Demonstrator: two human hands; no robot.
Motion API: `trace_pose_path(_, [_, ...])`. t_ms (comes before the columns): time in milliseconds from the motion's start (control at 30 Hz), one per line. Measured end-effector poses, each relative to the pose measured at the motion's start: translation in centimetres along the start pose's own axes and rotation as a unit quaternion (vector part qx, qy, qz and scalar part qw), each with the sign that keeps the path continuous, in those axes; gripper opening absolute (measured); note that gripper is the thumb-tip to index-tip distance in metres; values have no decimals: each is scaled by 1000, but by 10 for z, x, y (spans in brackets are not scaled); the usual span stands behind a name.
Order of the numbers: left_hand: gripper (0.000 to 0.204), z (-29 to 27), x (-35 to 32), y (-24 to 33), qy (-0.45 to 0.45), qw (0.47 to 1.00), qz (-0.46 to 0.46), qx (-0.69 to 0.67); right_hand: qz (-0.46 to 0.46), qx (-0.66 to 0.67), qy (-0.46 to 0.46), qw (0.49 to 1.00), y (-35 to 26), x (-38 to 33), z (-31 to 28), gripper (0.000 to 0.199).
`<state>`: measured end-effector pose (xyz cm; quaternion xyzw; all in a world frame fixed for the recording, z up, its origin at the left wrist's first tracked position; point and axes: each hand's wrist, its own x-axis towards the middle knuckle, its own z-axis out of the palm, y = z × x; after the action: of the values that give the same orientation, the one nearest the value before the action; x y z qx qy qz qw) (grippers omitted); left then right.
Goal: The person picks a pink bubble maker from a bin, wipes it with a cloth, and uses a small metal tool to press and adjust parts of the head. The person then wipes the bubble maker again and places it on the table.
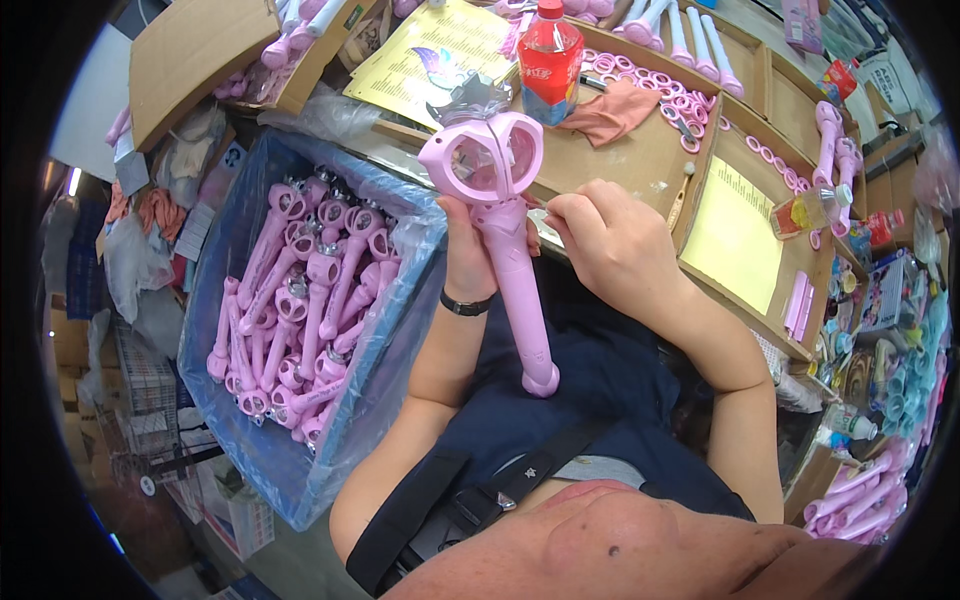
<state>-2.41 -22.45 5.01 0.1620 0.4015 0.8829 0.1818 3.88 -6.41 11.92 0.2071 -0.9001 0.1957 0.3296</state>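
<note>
Head view: pink wand (pixel 505 240) in both hands, yellow sheet (pixel 735 235) nearby.

a red-labelled bottle (pixel 549 58) stands beside a yellow printed sheet (pixel 432 52); another yellow sheet (pixel 733 238) lies right.

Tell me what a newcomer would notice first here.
First, the pink toy wand at centre, held upright in the left hand, with the right hand at its neck. Then the blue-lined box of matching wands at left, and the red bottle on the bench above.
</note>
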Motion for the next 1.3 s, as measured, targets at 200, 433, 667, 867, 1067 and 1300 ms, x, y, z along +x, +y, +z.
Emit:
trace_pose_path(200, [89,6,0,-2,1,1000,8,20,-28,-32,3,999,6,-2,7,17])
trace_pose_path(433, [85,4,0,-2,21,999,0,46,-10,1,36,999,14,-8,22,15])
trace_pose_path(667, [70,-7,0,-9,43,996,36,72,7,-27,-15,999,22,-19,28,12])
trace_pose_path(867, [72,-14,-10,-20,34,955,146,255,134,140,-21,981,23,-28,34,20])
trace_pose_path(1067, [86,-15,-16,-28,14,899,217,380,408,388,-177,807,30,-38,30,31])
trace_pose_path(1300, [98,-24,-24,-41,-36,865,262,427,598,629,-228,441,42,-58,31,20])
